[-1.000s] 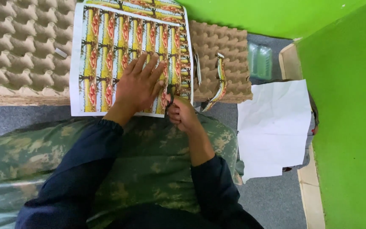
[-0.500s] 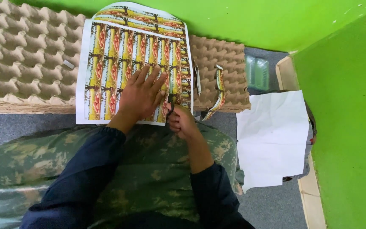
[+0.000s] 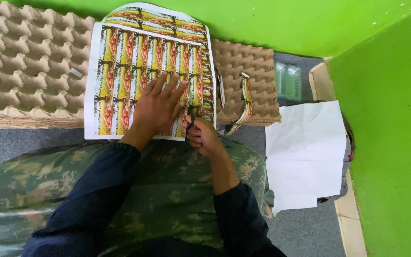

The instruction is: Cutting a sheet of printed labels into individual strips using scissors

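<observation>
Fingers [image 3: 167,90] of the left hand [image 3: 157,108]: spread flat, released, pressing down on the printed label sheet [image 3: 120,81]; nothing gripped. Fingers of the right hand [image 3: 202,137]: clenched around small scissors [image 3: 191,115], only the dark tip showing at the sheet's lower right edge; whether the blades stand apart cannot be told.

Printed label sheet: thin paper, rows of narrow yellow-and-red labels with white margins, lying on stacked egg trays [image 3: 24,71], its near edge overhanging them toward the lap. A second printed sheet [image 3: 148,14] lies under it, showing at the far edge. Handling, as judged: very light, limp, easily creased or torn, prone to slide on the bumpy trays; best pinned by a flat palm close beside the cut line, not pinched.

Cut label strips [image 3: 246,102]: curled, draped over the trays just right of the sheet.

White paper [image 3: 305,152]: loose on the grey floor [image 3: 5,143], well right of the hands.

Green walls [image 3: 386,119]: behind and to the right.
</observation>
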